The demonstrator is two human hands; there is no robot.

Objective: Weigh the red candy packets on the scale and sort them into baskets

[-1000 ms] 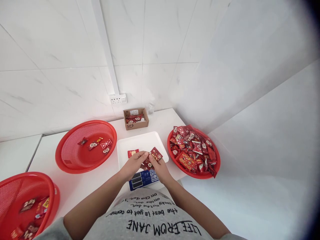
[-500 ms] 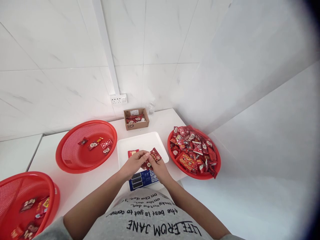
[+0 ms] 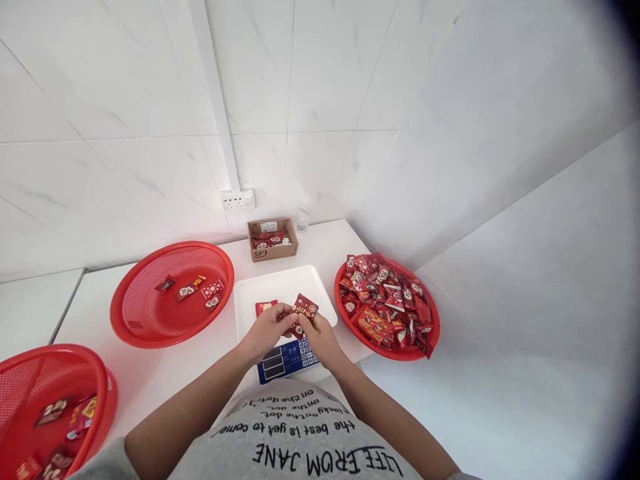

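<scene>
Packet point(image 3: 306, 305), red: pinched between left hand point(image 3: 270, 328) and right hand point(image 3: 321, 339), touching both, neither clearly nearer; long axis pointing roughly forward from the hands; scale point(image 3: 251, 291) beneath.

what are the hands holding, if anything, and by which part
A flat, dark red packet with pale printing, held about its middle by the left hand and right hand, its far end sticking out.
</scene>
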